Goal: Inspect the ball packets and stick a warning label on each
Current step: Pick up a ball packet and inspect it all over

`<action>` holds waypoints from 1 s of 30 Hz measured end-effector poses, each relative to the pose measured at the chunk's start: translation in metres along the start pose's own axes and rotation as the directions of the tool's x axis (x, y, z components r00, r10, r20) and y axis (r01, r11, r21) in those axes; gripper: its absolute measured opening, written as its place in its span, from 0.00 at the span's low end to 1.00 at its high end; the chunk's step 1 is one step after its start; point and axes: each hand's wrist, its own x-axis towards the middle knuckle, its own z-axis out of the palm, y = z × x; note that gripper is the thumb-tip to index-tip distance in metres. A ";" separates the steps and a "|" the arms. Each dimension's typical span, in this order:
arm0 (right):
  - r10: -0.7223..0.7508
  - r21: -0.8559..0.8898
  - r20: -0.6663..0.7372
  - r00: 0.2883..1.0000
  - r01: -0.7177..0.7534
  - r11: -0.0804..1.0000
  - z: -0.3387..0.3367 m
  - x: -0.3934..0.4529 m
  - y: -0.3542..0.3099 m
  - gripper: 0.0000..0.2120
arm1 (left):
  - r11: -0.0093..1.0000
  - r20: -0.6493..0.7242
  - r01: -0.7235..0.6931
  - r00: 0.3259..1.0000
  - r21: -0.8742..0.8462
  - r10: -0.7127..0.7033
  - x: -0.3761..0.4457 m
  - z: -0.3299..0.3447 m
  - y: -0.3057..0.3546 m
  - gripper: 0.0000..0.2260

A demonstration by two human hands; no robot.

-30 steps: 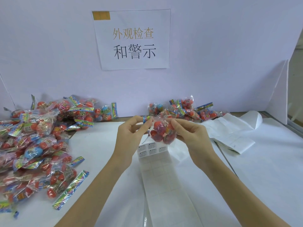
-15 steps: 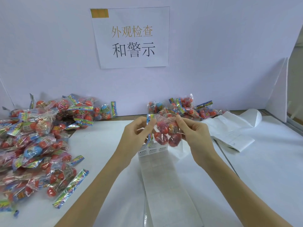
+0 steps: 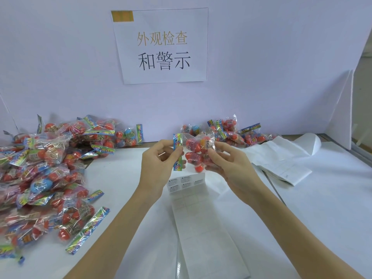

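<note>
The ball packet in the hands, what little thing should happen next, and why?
Probably the right hand should let go and reach down to peel a warning label off the label sheet. Both hands hold the ball packet up, the left hand pinching its colourful header. No label is in either hand, and printed labels lie just below.

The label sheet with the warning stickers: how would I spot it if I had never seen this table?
Start at the paper sign on the back wall and drop straight down to the two hands holding a ball packet. Just below them lies the label sheet, a long white strip. Unlike the folded white paper at right, its far end carries printed warning labels.
</note>
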 end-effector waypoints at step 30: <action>-0.073 -0.293 0.140 0.988 0.111 0.949 0.001 -0.005 -0.004 0.18 | 0.987 0.046 0.068 0.997 -0.148 -0.062 0.001 -0.006 0.003 0.04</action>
